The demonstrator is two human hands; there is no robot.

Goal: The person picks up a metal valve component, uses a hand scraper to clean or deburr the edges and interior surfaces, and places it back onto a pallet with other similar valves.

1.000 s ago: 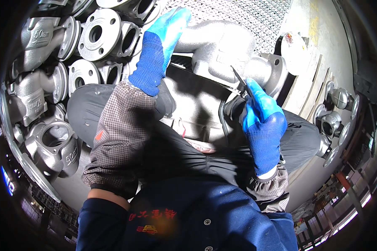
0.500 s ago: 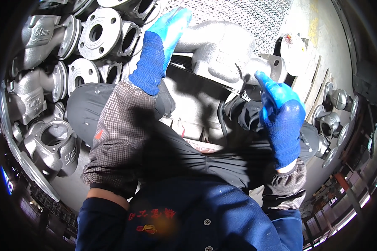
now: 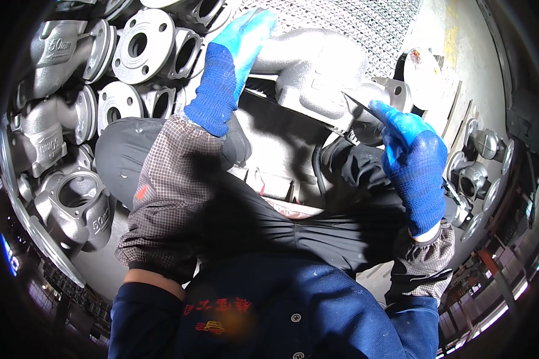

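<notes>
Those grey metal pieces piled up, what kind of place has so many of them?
Probably a metal workshop or foundry. Many grey cast valve bodies lie stacked on the left, a metal grid floor shows above, and the person's blue-gloved left hand steadies a big casting on their lap.

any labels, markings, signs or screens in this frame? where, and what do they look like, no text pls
No packages, signs or screens in view.
Raised cast markings: on the grey valve bodies stacked at left, same metal colour as the castings.
Embroidered chest mark: on the dark blue jacket at bottom centre, a red row with a small yellow-red emblem below.
Small red mark: on the checked left sleeve cover.
</notes>
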